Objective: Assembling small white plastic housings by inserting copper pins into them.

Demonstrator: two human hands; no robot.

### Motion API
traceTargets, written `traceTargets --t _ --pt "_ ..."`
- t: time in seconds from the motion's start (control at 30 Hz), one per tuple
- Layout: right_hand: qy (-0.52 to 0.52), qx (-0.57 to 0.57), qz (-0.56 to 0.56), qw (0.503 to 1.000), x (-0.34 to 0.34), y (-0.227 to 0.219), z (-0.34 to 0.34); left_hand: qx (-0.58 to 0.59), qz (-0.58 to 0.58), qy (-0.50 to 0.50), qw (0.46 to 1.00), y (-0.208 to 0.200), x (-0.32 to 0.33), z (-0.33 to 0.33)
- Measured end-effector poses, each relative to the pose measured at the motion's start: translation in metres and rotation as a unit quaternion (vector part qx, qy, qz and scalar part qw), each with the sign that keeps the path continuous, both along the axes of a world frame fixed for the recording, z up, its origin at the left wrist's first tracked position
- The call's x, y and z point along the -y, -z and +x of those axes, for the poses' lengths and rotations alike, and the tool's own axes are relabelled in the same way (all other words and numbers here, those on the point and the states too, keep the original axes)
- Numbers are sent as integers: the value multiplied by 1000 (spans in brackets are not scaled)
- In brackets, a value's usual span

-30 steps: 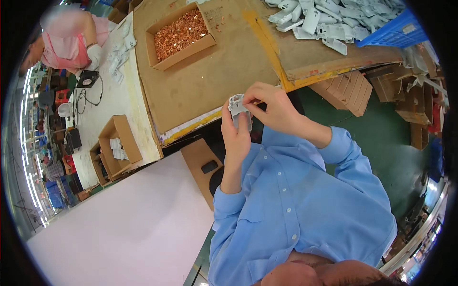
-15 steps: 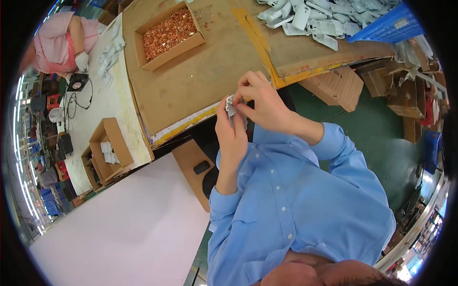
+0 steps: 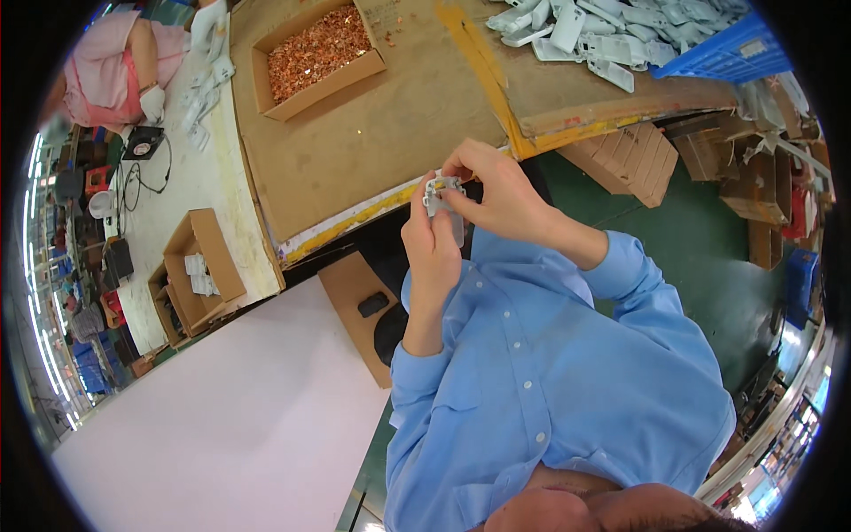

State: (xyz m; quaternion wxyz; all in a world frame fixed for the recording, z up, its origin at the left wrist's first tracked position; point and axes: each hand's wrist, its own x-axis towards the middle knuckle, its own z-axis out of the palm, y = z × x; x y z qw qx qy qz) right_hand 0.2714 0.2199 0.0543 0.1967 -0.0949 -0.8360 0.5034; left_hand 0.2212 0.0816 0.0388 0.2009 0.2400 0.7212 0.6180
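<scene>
- Far left, a second person in pink (image 3: 106, 71) sits at a white bench (image 3: 199, 177). On that bench lie scattered pale parts, and at its near edge stands one open cardboard box of white pieces (image 3: 199, 270).
- Two cardboard boxes show on the benches in all; the other, a box of small copper-coloured parts (image 3: 315, 53), rests on the brown cardboard-covered table (image 3: 381, 142), far from the hands.
- The left hand (image 3: 432, 244) is closed around the lower part of a small white plastic part (image 3: 443, 199), held upright just off the table's yellow-taped near edge.
- That part is pale grey-white, roughly rectangular, with a notched top.
- The right hand (image 3: 496, 191) pinches the part's top with its fingertips together.
- Far right, one blue crate (image 3: 731, 53) sits beside a heap of white plastic housings (image 3: 612, 31).
- Right of the hands, green floor (image 3: 700, 257) lies open, with flat cartons stacked beyond.
</scene>
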Motion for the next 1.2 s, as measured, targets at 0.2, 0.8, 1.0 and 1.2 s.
traceTargets --t 0.2,0.8,1.0,1.2 --pt "-8 34 -38 999 -3 -5 0 2 -13 7 1000 1 0 2" --pt "-25 48 17 998 -11 -5 1 -9 -17 33 999 7 -1 2" --pt "-51 58 -8 997 -18 -6 2 44 -24 40 998 3 -2 1" --pt "-63 77 6 995 -23 -5 1 29 -30 43 998 5 -3 4"
